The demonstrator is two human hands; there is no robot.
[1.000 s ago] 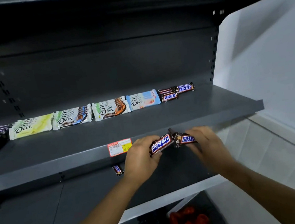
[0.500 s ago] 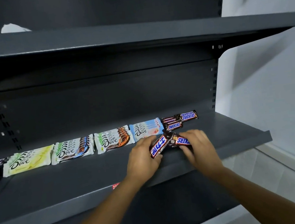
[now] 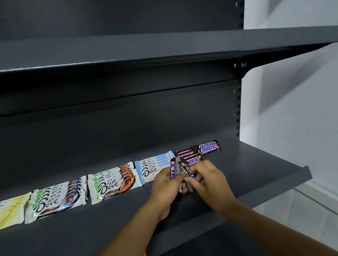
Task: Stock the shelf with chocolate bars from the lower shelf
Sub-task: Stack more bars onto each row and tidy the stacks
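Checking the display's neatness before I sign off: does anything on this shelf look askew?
Only the Snickers pile at the row's right end: its bars overlap unevenly, one jutting right. The Dove stacks lie in an even row. The left hand and right hand grip loose bars, not yet placed.

Both hands have risen from below the shelf (image 3: 274, 170) lip, where they were at the price label a second ago, lower centre of frame. Now they are over the shelf, right of centre. The left hand (image 3: 165, 184) and right hand (image 3: 210, 179) are closer together, just in front of the Snickers pile (image 3: 207, 147). The bars (image 3: 177, 169) they grip were fanned flat, one pointing left and one right; they are now bunched and stood on end. View tilted up: the upper shelf (image 3: 175, 47) now spans the frame. The lower shelf and red bag are out of view.
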